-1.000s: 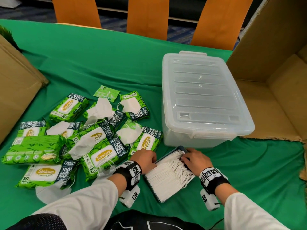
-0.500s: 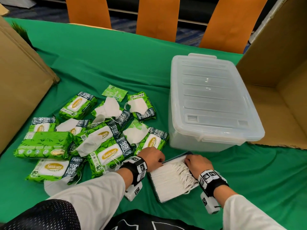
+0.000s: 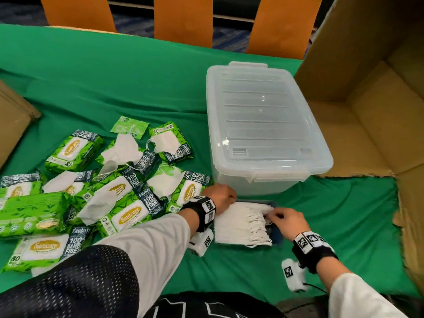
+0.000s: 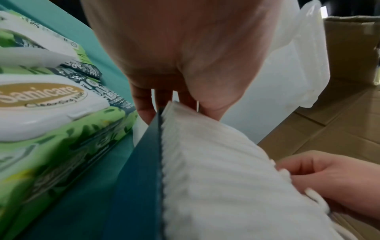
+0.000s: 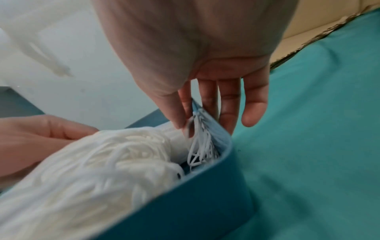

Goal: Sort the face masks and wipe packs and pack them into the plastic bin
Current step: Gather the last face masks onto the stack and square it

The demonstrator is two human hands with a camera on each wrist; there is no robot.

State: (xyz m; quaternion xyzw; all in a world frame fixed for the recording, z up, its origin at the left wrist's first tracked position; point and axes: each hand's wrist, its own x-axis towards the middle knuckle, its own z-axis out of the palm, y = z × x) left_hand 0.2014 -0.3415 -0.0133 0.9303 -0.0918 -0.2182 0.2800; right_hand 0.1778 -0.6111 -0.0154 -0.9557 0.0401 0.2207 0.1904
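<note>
1. Presently, the left hand (image 3: 220, 195) grips the far left end of the white stack of face masks (image 3: 241, 223) in its shallow dark-blue tray (image 5: 195, 203); the right hand (image 3: 283, 220) pinches the ear loops at the right end.
2. Risk: loose loops may snag, and the stack may fan out if lifted unevenly.
3. The clear plastic bin (image 3: 263, 125), just beyond the tray, has its lid on; judged, packing is blocked.
4. Green wipe packs (image 3: 128, 214) crowd the left; the green surface (image 3: 344, 226) right is open.
</note>
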